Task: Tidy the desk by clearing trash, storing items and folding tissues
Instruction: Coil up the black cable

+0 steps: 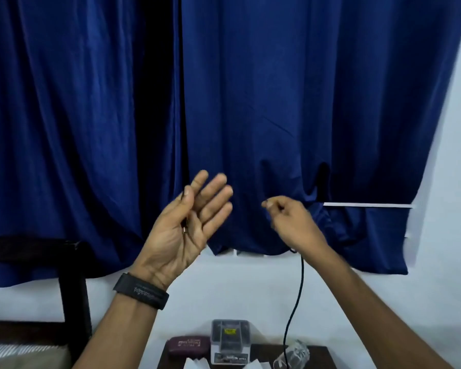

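Both hands are raised in front of a blue curtain, above the desk. My left hand (186, 227) faces palm up with its fingers spread, and its thumb pins a thin dark strand against the palm. My right hand (290, 222) is pinched shut on a black cable (298, 288), which hangs from under the wrist down to the dark desk (261, 351). Between the two hands the cable is too thin to follow. White tissues (194, 364) lie at the desk's near edge, cut off by the frame.
On the desk stand a maroon case (188, 345), a clear plastic box (230, 339) and a crumpled clear plastic item (296, 354). A dark wooden frame (72, 288) rises at the left. The blue curtain (277, 102) and a white wall fill the background.
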Tool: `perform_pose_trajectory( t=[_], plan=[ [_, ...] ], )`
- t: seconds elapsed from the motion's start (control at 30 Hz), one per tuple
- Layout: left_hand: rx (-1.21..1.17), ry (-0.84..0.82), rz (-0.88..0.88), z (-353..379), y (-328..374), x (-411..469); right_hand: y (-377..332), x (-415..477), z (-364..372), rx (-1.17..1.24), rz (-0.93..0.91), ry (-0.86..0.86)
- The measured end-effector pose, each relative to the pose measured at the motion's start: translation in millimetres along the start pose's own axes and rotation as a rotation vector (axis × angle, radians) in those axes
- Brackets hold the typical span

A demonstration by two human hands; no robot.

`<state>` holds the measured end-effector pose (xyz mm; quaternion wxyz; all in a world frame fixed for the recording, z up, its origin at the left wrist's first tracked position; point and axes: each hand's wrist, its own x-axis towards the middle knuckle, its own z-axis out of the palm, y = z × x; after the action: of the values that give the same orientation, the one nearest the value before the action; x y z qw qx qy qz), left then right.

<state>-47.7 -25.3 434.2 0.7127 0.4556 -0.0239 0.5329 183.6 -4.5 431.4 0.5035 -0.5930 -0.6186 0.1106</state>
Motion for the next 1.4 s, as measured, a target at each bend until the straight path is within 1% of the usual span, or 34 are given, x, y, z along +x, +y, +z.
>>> perform_pose_trajectory(
  t=[0.03,0.1,0.17,0.2,0.23,0.3,0.33,0.37,0.4,0.47,0.53,0.57,0.6,0.63,0.7,0.73,0.77,0.83,0.87,0.93,0.97,1.03,1.07,1.1,1.17,1.3,1.4],
  plan=[
    [0.039,0.029,0.074,1,2,8,0,-3,3,-0.016,-0.032,-0.066],
    [0.217,0.071,0.183,2,3,24,-8,-13,4,-0.038,-0.085,-0.271],
    [0.505,0.107,0.229,-2,0,36,-19,-23,2,-0.112,-0.141,-0.442],
    [0.679,0.115,0.244,-5,-3,39,-25,-27,0,-0.134,-0.168,-0.486],
    [0.837,0.110,0.255,-9,-7,42,-31,-30,-2,-0.132,-0.195,-0.508],
    [1.136,0.059,0.259,-15,-17,43,-46,-33,-11,-0.068,-0.257,-0.499],
    [1.260,0.029,0.249,-16,-22,42,-53,-32,-17,-0.027,-0.289,-0.469],
    [1.315,0.015,0.220,-17,-26,40,-61,-31,-24,0.019,-0.315,-0.426],
    [1.302,0.030,0.178,-17,-29,38,-67,-28,-30,0.073,-0.323,-0.370],
    [1.133,0.111,0.081,-15,-35,35,-73,-16,-42,0.136,-0.318,-0.208],
    [0.822,0.161,0.007,-5,-36,33,-65,0,-46,0.100,-0.291,-0.012],
    [0.643,0.155,-0.017,0,-35,33,-59,7,-44,0.070,-0.268,0.051],
    [0.476,0.131,-0.032,6,-34,34,-51,11,-41,0.043,-0.243,0.075],
    [0.330,0.101,-0.031,11,-31,35,-44,13,-37,-0.004,-0.230,0.059],
    [0.127,0.044,0.015,18,-26,42,-32,10,-25,-0.105,-0.200,-0.069],
    [0.091,0.026,0.052,20,-24,45,-27,6,-18,-0.125,-0.168,-0.170],
    [0.103,0.013,0.088,20,-21,49,-26,0,-12,-0.130,-0.131,-0.280],
    [0.222,-0.003,0.144,19,-20,54,-30,-13,-4,-0.105,-0.098,-0.454],
    [0.299,-0.004,0.164,16,-20,55,-34,-19,-3,-0.120,-0.113,-0.490],
    [0.517,0.008,0.193,10,-22,55,-46,-25,-9,-0.229,-0.158,-0.478],
    [0.716,0.010,0.230,7,-22,54,-52,-26,-14,-0.294,-0.175,-0.449],
    [1.216,-0.029,0.342,3,-22,52,-63,-28,-25,-0.368,-0.180,-0.398],
    [1.420,-0.084,0.391,2,-21,53,-67,-28,-29,-0.385,-0.173,-0.363],
    [1.560,-0.131,0.407,4,-20,52,-69,-28,-33,-0.396,-0.168,-0.324],
    [1.688,-0.175,0.406,10,-18,52,-73,-29,-40,-0.409,-0.158,-0.272],
    [1.832,-0.190,0.422,21,-8,56,-73,-28,-52,-0.415,-0.179,-0.201],
    [1.838,-0.264,0.369,21,-5,57,-71,-23,-56,-0.372,-0.187,-0.178]
  ],
)
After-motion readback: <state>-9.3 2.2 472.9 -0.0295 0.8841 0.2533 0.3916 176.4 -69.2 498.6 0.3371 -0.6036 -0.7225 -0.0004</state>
